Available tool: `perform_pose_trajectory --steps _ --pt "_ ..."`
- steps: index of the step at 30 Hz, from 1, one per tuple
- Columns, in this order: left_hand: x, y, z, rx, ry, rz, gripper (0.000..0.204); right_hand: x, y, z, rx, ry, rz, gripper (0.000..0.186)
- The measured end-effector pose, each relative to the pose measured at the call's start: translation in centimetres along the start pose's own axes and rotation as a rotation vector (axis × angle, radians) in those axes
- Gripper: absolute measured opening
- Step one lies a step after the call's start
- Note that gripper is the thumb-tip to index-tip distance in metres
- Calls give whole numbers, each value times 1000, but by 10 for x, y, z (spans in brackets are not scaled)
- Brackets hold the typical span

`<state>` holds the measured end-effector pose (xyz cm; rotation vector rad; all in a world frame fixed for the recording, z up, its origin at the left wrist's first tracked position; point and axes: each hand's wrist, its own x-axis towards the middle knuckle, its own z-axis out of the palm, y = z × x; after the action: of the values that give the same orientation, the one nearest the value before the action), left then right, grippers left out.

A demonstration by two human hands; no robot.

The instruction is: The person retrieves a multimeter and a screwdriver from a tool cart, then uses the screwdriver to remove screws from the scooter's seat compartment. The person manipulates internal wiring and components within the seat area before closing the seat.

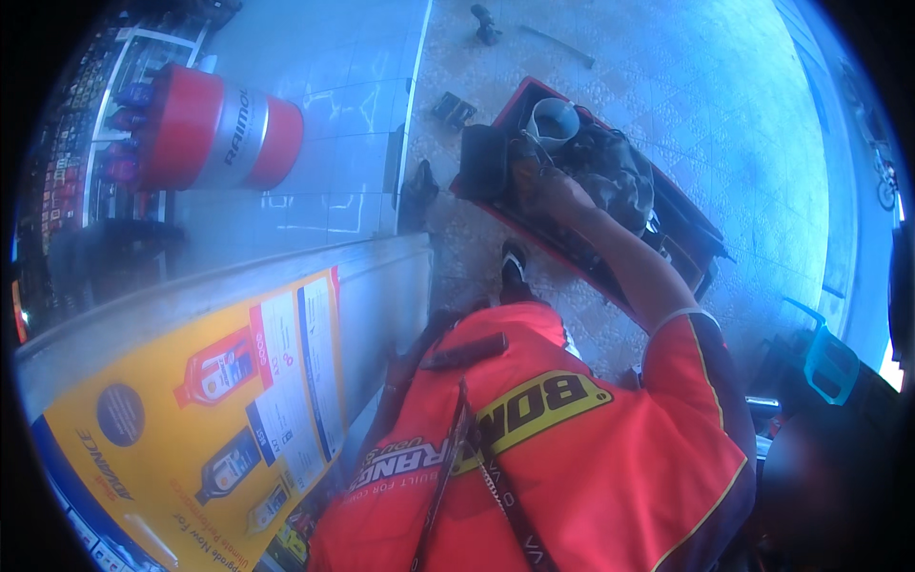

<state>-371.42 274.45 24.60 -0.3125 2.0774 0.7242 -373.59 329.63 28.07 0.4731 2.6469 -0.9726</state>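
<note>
My right hand reaches into a red-rimmed dark cart at upper centre, its fingers curled by a small brownish item that I cannot make out. Just beside it are a black box-shaped container, a whitish round container and a dark crumpled cloth. My red-clad body and one shoe show below the cart. My left hand is not in view.
A yellow poster board on a pale panel fills the lower left. A red drum lies farther left near shelving. Dark tools lie on the tiled floor. A teal plastic object stands at right.
</note>
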Motion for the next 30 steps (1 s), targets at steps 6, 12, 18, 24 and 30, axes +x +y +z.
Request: perform_pose_trajectory --steps 6,12,18,24,30 --pt "1 43 -3 133 59 35 105 0 28 -10 99 -66 -279 32" --pt "16 53 -7 -45 -67 29 115 18 48 9 -314 53 -181 29" --pt "26 64 -6 -118 -17 -6 110 17 51 1 -173 429 6 30" --pt "30 81 -10 -212 0 -21 114 35 -12 16 -243 239 -153 35" --pt "39 74 -14 -264 -1 -29 118 75 -29 38 -357 238 62 37"
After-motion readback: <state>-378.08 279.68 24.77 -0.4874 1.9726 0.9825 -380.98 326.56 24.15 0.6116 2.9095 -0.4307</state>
